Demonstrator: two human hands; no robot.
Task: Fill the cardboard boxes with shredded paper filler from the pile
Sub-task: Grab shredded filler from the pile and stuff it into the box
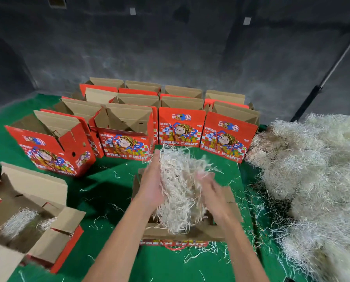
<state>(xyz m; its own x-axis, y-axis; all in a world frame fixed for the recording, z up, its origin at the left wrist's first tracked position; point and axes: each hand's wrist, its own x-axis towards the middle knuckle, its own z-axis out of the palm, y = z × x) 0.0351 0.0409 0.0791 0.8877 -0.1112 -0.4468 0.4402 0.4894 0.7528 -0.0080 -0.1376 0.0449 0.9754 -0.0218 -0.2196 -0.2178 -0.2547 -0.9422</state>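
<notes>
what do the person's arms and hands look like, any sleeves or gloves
Both forearms are bare right up to the bottom edge of the picture, with no sleeves in view. The left hand and right hand wear no gloves, and no rings, watch or wristbands show. The right hand is motion-blurred, so small details there can't be told.

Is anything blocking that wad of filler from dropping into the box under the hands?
Nothing visible does. The wad of filler, between the left hand and right hand, hangs over the open box, flaps spread outward.

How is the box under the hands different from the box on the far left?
The middle box has hands holding a filler clump over it; the left box has none. The left box shows filler lying inside; the middle box's inside is mostly hidden. Both are open, red-sided cardboard.
</notes>
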